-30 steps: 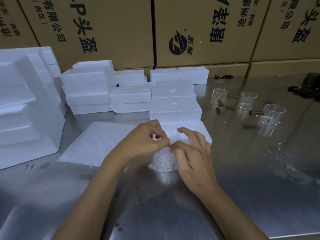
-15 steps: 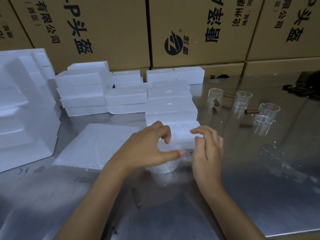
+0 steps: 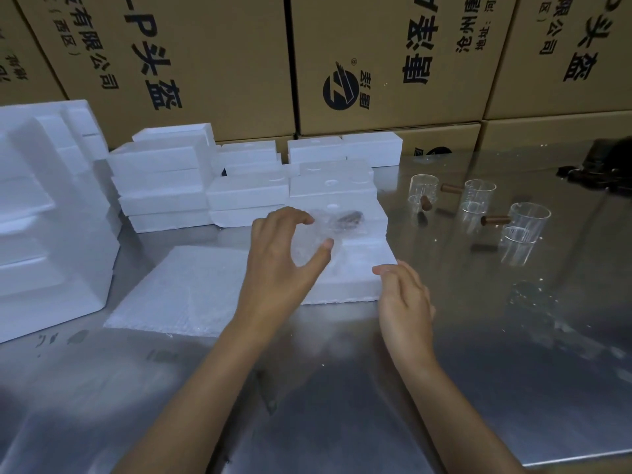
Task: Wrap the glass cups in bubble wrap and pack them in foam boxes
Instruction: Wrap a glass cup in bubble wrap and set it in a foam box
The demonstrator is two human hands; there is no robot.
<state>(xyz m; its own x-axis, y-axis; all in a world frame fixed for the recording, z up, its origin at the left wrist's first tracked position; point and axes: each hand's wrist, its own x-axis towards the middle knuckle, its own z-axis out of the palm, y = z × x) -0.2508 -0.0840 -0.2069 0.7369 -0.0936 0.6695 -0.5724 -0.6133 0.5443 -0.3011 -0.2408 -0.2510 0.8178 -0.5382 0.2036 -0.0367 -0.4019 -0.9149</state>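
Head cam's showing my left hand point(image 3: 290, 249) gripping the wrapped cup point(image 3: 318, 234) over the foam box point(image 3: 355, 268), right hand point(image 3: 403, 295) hanging loose and empty, so it's probably risking unwrapping or slipping.

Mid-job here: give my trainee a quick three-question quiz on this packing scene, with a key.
1. True or false: the left hand holds the wrapped cup.
2. How many bare glass cups stand on the steel table?
3. The bubble wrap stack lies: A) left of the open foam box; B) right of it; C) inside it.

Key: 1 true; 2 three; 3 A.
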